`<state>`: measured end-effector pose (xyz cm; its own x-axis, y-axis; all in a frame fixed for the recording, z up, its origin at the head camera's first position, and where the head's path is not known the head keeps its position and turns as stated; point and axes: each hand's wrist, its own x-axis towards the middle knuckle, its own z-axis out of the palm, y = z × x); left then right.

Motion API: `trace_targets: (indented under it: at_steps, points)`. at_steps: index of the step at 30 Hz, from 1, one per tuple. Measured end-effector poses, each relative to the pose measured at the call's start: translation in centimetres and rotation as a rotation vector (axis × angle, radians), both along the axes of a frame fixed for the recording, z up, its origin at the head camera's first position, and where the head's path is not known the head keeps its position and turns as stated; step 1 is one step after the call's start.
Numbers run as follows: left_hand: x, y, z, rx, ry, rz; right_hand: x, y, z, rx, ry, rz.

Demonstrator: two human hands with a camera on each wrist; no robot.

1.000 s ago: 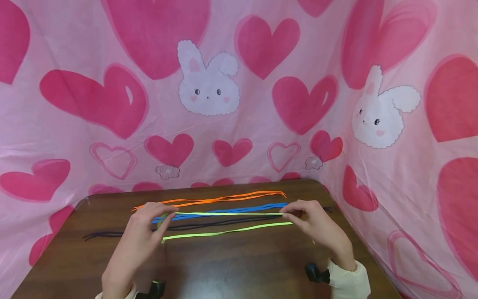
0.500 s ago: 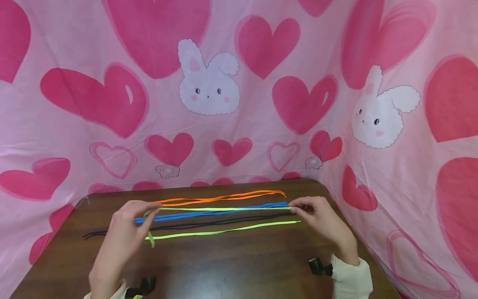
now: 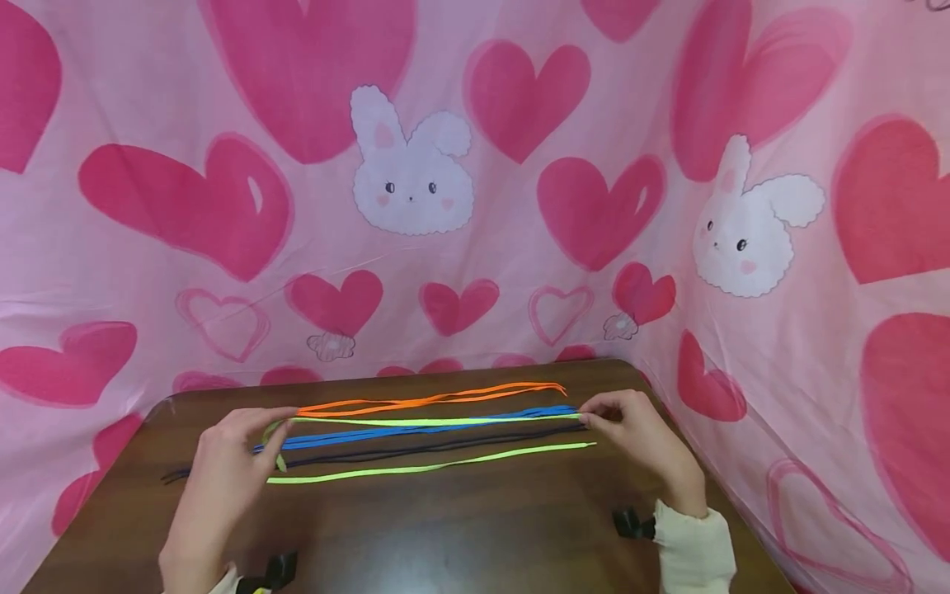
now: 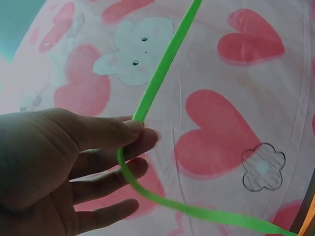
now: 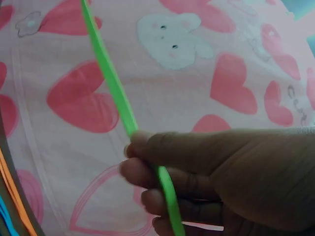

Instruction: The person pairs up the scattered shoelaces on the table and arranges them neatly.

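Observation:
A flat neon-green shoelace [image 3: 445, 422] runs nearly straight between my two hands, above the tabletop. My left hand [image 3: 223, 466] pinches it between thumb and index finger, and its loose tail curves down below the fingers. In the left wrist view the other fingers of that hand are spread away from the lace [image 4: 165, 69]. My right hand [image 3: 641, 437] pinches the opposite end; in the right wrist view a tail of the lace [image 5: 110, 73] hangs past the fingers. Closer to me, a second neon-green shoelace [image 3: 423, 469] lies stretched across the table.
Beyond it lie black laces [image 3: 364, 455], blue laces [image 3: 319, 440] and orange laces [image 3: 416, 402], roughly parallel across the brown wooden table [image 3: 475, 536]. A pink heart-and-rabbit curtain [image 3: 512, 214] encloses the back and right side.
My left hand has moved left and my right hand slightly right, so the stretch of green shoelace between them is longer. The laces on the table look unmoved.

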<state>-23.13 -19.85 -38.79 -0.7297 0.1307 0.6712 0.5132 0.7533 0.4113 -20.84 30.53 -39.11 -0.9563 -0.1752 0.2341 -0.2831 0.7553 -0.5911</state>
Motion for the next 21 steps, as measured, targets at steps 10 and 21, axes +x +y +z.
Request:
trace_targets:
  at_steps: [10, 21]
  points:
    - [0.3, -3.1, -2.0, -0.087, -0.081, 0.036, -1.2, 0.9, -1.5, 0.036, -0.003, -0.035]
    - [1.1, -7.4, -7.9, -0.209, -0.19, 0.036, -0.9, 2.6, -4.6, 0.086, -0.126, -0.045]
